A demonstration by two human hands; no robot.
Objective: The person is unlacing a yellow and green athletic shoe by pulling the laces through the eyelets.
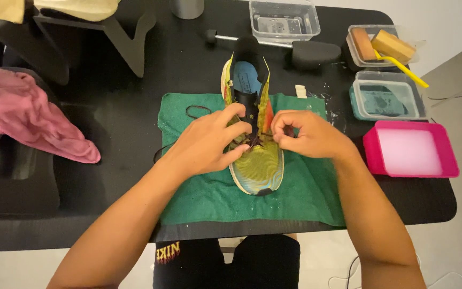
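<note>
One multicoloured running shoe lay on one green towel at the middle of the black table, its long axis running away from the person, toe nearest them. Two hands worked its dark lace: left hand fingers curled against the upper, right hand fingertips pinched together on the lace. Four tubs stood to the right.

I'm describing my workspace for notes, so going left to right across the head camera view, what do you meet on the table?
Pink cloth → green towel → left hand → multicoloured shoe → right hand → pink tray.
</note>
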